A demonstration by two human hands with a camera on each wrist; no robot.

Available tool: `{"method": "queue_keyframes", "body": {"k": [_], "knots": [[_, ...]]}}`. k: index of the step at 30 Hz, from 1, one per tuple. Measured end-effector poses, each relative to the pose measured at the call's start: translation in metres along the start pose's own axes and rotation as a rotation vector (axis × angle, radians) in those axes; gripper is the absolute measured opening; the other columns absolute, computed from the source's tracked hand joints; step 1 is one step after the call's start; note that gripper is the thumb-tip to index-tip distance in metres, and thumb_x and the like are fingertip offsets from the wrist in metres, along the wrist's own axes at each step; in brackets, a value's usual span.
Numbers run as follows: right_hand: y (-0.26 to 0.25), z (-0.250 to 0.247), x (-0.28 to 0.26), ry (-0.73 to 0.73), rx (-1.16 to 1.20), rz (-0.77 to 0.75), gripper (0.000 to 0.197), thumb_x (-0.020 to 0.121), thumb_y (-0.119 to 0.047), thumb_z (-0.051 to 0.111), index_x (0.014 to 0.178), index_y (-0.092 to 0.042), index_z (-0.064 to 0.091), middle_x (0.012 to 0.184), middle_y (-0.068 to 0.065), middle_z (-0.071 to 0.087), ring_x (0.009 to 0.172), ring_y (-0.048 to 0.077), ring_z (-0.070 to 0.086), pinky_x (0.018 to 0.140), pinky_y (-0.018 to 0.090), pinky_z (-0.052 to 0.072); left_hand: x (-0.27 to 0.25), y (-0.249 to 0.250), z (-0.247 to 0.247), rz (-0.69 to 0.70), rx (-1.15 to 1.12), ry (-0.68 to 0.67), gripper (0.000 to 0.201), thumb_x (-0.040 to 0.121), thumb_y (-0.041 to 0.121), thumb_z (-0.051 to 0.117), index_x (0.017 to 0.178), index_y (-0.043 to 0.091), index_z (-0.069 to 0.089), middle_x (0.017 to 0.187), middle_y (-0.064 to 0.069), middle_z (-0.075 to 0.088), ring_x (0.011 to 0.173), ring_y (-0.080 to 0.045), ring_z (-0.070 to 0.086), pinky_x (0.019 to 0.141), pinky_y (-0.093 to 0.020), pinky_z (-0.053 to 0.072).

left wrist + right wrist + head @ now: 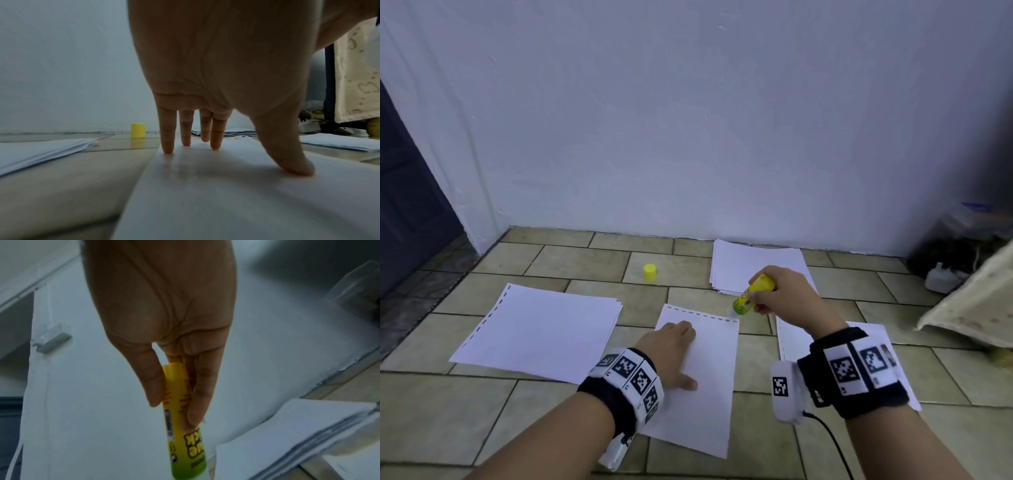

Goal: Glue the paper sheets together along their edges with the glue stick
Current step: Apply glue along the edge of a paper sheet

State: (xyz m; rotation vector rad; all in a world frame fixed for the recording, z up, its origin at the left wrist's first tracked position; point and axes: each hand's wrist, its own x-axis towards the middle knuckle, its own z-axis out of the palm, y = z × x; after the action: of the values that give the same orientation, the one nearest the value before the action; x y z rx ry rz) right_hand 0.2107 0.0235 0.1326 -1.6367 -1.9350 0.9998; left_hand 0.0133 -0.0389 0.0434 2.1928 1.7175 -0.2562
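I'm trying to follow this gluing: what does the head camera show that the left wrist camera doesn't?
Only the head view shows the right hand gripping the yellow-green glue stick, its tip at the far right corner of the white dashed-edge paper sheet.

Only the left wrist view shows the left hand's fingertips and thumb touching that sheet from beneath.

Both show the left hand, the sheet, and the small yellow plastic cap standing on the tiled floor.

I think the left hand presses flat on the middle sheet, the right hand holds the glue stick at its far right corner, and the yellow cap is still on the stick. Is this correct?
Not quite: the yellow cap is off, standing on the floor tiles, as the head view shows. The rest holds: the left hand presses the middle sheet, and the right hand holds the glue stick at its far right corner.
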Motion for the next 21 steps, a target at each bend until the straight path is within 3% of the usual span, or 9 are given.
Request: {"method": "queue_keyframes", "body": {"k": [4, 10, 13, 16, 19, 21], "knots": [[0.003, 0.015, 0.011, 0.018, -0.027, -0.015, 0.013, 0.086, -0.007, 0.062, 0.096, -0.014, 0.058, 0.100, 0.014, 0.065, 0.067, 0.018, 0.064, 0.071, 0.032, 0.056, 0.000, -0.003, -0.003, -0.087, -0.004, -0.008, 0.060, 0.091, 0.047, 0.055, 0.136, 0.012, 0.036, 0.140, -0.004, 0.038, 0.124, -0.024, 0.038, 0.094, -0.037, 0.041], [0.001, 0.038, 0.024, 0.008, -0.062, -0.039, 0.016, 0.084, -0.011, 0.064, 0.096, -0.017, 0.057, 0.105, 0.012, 0.064, 0.089, 0.026, 0.064, 0.081, 0.033, 0.053, 0.005, -0.005, -0.006, -0.169, 0.051, -0.050, 0.068, 0.085, 0.055, 0.059, 0.135, 0.015, 0.036, 0.136, -0.006, 0.038, 0.127, -0.027, 0.034, 0.095, -0.041, 0.039], [-0.001, 0.053, 0.031, -0.017, -0.079, -0.048, 0.016, 0.083, -0.013, 0.065, 0.096, -0.018, 0.057, 0.105, 0.011, 0.063, 0.093, 0.028, 0.063, 0.082, 0.035, 0.053, 0.009, -0.007, 0.001, -0.154, -0.009, -0.045, 0.073, 0.085, 0.054, 0.060, 0.139, 0.013, 0.031, 0.152, -0.007, 0.021, 0.140, -0.030, 0.017, 0.098, -0.044, 0.041], [-0.001, 0.066, 0.037, -0.021, -0.097, -0.070, 0.018, 0.085, -0.014, 0.064, 0.102, -0.015, 0.059, 0.104, 0.009, 0.063, 0.088, 0.025, 0.062, 0.073, 0.030, 0.052, 0.010, -0.010, 0.005, -0.151, -0.064, -0.065, 0.081, 0.087, 0.053, 0.059, 0.146, 0.013, 0.021, 0.161, 0.002, 0.002, 0.147, -0.031, 0.002, 0.105, -0.047, 0.037], [-0.004, 0.074, 0.044, -0.024, -0.141, -0.092, 0.022, 0.088, -0.014, 0.062, 0.110, -0.012, 0.058, 0.106, 0.010, 0.060, 0.080, 0.018, 0.053, 0.054, 0.015, 0.036, 0.010, -0.011, 0.004, -0.152, -0.062, -0.069, 0.085, 0.086, 0.053, 0.060, 0.148, 0.012, 0.017, 0.161, 0.003, 0.001, 0.147, -0.031, 0.002, 0.106, -0.049, 0.037], [-0.007, 0.076, 0.048, -0.033, -0.178, -0.102, 0.024, 0.089, -0.015, 0.061, 0.112, -0.012, 0.057, 0.110, 0.012, 0.059, 0.079, 0.017, 0.051, 0.053, 0.016, 0.034, 0.011, -0.011, 0.004, -0.147, -0.056, -0.075, 0.087, 0.087, 0.053, 0.060, 0.149, 0.012, 0.016, 0.161, 0.002, 0.001, 0.147, -0.032, 0.002, 0.107, -0.049, 0.036]]}}
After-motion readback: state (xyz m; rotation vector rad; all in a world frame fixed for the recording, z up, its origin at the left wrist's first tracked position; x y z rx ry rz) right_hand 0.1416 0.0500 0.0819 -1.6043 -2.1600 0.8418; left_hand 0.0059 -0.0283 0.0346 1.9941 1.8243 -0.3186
